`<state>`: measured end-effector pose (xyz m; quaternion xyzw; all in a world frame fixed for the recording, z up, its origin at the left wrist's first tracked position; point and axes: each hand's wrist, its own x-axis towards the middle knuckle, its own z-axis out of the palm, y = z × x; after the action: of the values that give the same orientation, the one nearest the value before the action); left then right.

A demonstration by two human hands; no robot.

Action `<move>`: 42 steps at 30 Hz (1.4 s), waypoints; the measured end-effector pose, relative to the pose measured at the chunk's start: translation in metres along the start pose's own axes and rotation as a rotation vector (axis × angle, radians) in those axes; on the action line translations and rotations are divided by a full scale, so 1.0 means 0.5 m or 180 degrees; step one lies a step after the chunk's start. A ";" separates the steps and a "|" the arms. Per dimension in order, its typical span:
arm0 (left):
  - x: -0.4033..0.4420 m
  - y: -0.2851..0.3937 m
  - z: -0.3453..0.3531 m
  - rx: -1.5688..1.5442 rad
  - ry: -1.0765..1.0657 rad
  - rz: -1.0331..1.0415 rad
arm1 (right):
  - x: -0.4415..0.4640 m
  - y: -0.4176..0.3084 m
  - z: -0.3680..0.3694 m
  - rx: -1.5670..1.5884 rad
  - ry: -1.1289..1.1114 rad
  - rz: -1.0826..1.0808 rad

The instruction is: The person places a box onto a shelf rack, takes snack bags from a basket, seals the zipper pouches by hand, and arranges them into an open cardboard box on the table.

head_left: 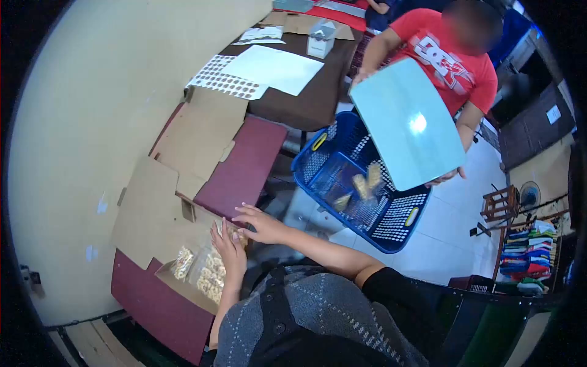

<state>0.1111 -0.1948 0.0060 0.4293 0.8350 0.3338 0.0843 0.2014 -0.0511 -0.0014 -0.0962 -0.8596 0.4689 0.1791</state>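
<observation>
Gripping nothing visibly, holding left hand [230, 252] and right hand [266, 226] loosely open over the snack packets [210, 278] in the cardboard box [183, 291] at near left, preferably pressing only lightly and evenly, without crushing the pieces.

Bags [210, 274] lie in the box [202, 295], left of the basket [400, 235].

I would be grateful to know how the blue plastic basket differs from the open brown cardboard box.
The blue plastic basket has perforated walls and yellow handle grips; the open brown cardboard box has broad flaps spread out. The basket sits lower, beside the maroon table; the box lies on that table. Both hold clear bags of food.
</observation>
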 end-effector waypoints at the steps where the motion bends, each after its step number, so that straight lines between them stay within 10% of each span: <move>1: 0.019 0.039 0.018 -0.0130 0.0008 0.0134 | -0.020 0.000 -0.039 0.0085 0.0144 0.0048; 15: 0.078 0.335 0.452 -0.0538 -0.2190 0.1566 | -0.537 0.296 -0.281 0.0106 0.0931 0.3165; 25: 0.085 0.206 0.835 0.1173 -0.4318 0.0538 | -0.733 0.581 -0.153 0.0567 0.1842 0.4619; 27: 0.098 0.212 0.861 0.1035 -0.4304 0.0345 | -0.777 0.690 -0.070 0.2132 0.2108 0.5193; 33: 0.038 0.083 1.006 -0.0507 -0.4429 -0.2200 | -0.626 0.597 -0.086 0.3024 0.1840 0.5082; 37: 0.070 0.164 0.984 -0.0229 -0.4555 -0.0751 | -0.585 0.581 -0.104 0.3031 0.2147 0.4012; 42: 0.211 0.307 0.870 -0.1508 -0.4704 -0.0906 | -0.557 0.518 -0.269 0.3616 0.3343 0.3703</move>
<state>0.3332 0.1605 -0.2136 0.3995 0.5161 0.1170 0.7485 0.5095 0.1001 -0.2131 -0.6030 -0.1331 0.7271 0.3000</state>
